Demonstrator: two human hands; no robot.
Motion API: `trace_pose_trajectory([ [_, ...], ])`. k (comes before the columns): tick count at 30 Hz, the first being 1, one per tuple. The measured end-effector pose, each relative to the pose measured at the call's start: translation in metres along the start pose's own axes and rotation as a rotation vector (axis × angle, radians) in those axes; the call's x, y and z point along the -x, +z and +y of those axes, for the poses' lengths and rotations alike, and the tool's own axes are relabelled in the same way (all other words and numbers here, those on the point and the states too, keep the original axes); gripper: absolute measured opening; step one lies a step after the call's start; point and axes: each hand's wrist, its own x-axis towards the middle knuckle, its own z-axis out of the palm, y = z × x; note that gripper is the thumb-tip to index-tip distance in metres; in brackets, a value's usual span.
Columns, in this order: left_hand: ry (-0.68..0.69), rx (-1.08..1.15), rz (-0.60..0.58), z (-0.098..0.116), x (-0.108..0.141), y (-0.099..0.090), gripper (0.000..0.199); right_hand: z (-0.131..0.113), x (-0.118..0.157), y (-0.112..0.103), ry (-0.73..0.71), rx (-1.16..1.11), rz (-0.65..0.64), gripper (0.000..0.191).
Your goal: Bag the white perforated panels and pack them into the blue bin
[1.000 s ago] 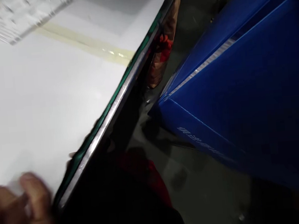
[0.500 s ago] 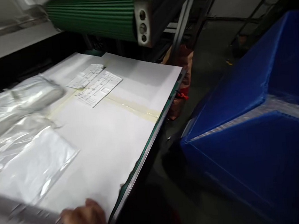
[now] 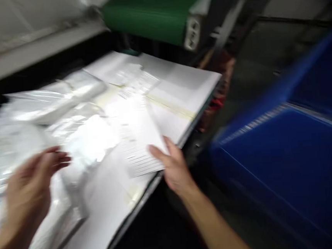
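My right hand (image 3: 175, 166) grips a white printed paper (image 3: 142, 142) by its right edge, thumb on top. The paper is blurred, with rows of lines near its lower end, and is held over the white-covered table (image 3: 179, 111). My left hand (image 3: 34, 182) is above clear plastic bags with white contents, its fingers loosely bent and nothing visible in them. One such bag (image 3: 94, 138) lies just beyond its fingertips; another bag (image 3: 61, 222) is below, beside the wrist. Printed slips (image 3: 141, 80) lie farther back, partly behind the held paper.
A green conveyor belt (image 3: 147, 17) ends above the table's far side. On the right stands a large blue container (image 3: 274, 169). A reddish-brown sack (image 3: 221, 88) is beside the table's far right corner. More plastic bags (image 3: 53, 95) lie along the left.
The view has shifted, and the scene appears farther right. My left hand has come into view. The printed paper is now in my right hand over the table.
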Motion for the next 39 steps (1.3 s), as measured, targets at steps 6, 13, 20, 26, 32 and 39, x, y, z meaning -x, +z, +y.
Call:
trace_pose_trajectory([
  [6, 0.288, -0.296, -0.242, -0.014, -0.045, 0.000, 0.028, 0.012, -0.041, -0.010, -0.085, 0.357, 0.173, 0.051],
  [13, 0.434, -0.367, -0.383, 0.003, -0.032, 0.036, 0.022, 0.016, -0.035, -0.012, -0.048, 0.584, 0.199, 0.053],
  [20, 0.399, -0.311, -0.373, 0.004, -0.032, 0.047, 0.019, 0.010, -0.036, -0.007, -0.042, 0.643, 0.200, 0.055],
  [26, 0.238, -0.174, -0.363, 0.002, -0.031, 0.044, 0.018, 0.006, -0.029, -0.004, -0.010, 0.638, 0.207, 0.061],
  [32, 0.074, 0.013, -0.511, 0.001, -0.047, 0.039, 0.020, 0.010, -0.028, -0.007, -0.043, 0.629, 0.210, 0.062],
  [39, 0.027, 0.214, -0.688, 0.003, -0.055, 0.019, 0.025, 0.005, -0.020, 0.002, -0.067, 0.569, 0.247, 0.065],
])
